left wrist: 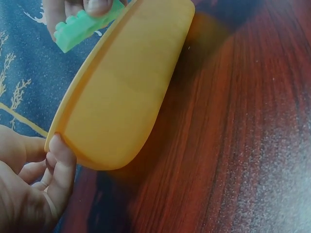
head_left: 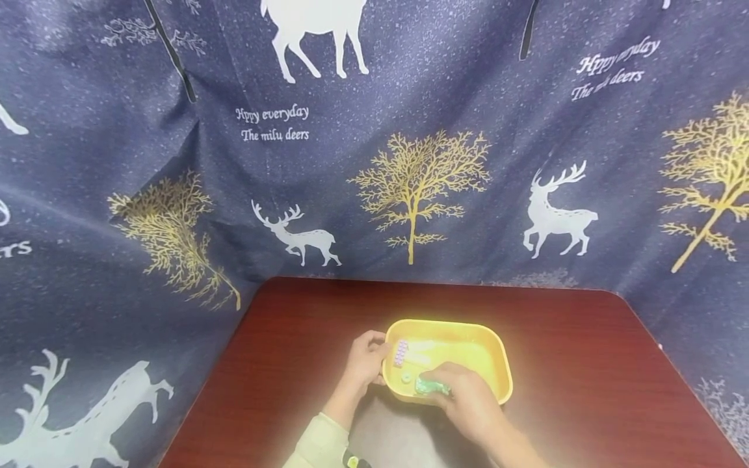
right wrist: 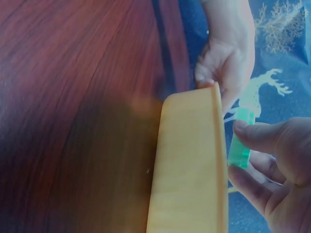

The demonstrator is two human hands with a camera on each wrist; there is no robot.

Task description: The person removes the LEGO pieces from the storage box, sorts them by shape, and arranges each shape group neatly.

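Observation:
A yellow plastic basin stands on the table in the head view. At its left end my left hand pinches the rim, thumb and fingers on either side of the wall, as the left wrist view shows with the hand at the corner. My right hand holds a green studded building block over the basin's near side. In the right wrist view the block sits between thumb and fingers, just above the rim. Inside the basin lie a pink-and-white patterned piece and a small pale round piece.
The dark red wooden table extends around the basin on both sides. Behind and to the left hangs a blue cloth printed with deer and trees. Faint whitish shapes in the basin are too washed out to tell.

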